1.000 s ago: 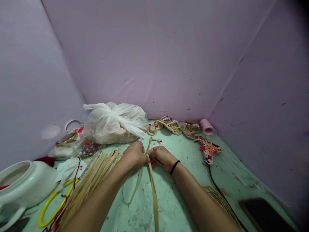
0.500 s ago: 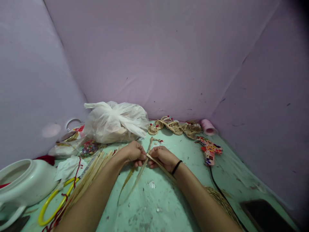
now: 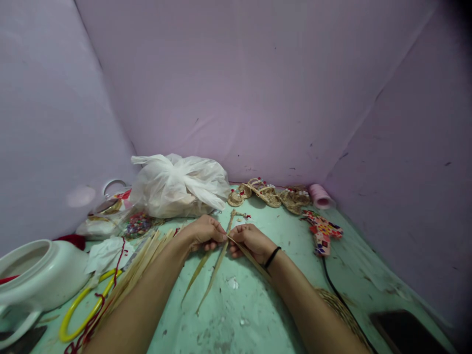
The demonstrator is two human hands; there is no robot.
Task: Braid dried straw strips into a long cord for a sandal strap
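Observation:
A straw braid runs away from my fingers at the middle of the table, with a red-tipped end on its far side. My left hand is closed in a pinch at the braid's near end. Right beside it, my right hand, with a black band at the wrist, pinches a flat straw strip that trails back under the forearm. Two more loose straw strips hang toward me from below the left fingers. The fingertips of both hands nearly meet, partly hiding the join.
A tied white plastic bag and small woven straw pieces line the back wall. Pink thread spool, patterned glue gun and dark phone lie right. Left are yellow-handled scissors, straw strips and a white pot.
My hands stay together at the braid, the left fingers now at the strip in the right hand. The loose strips below have swung and settled slightly. The view has shifted a little.

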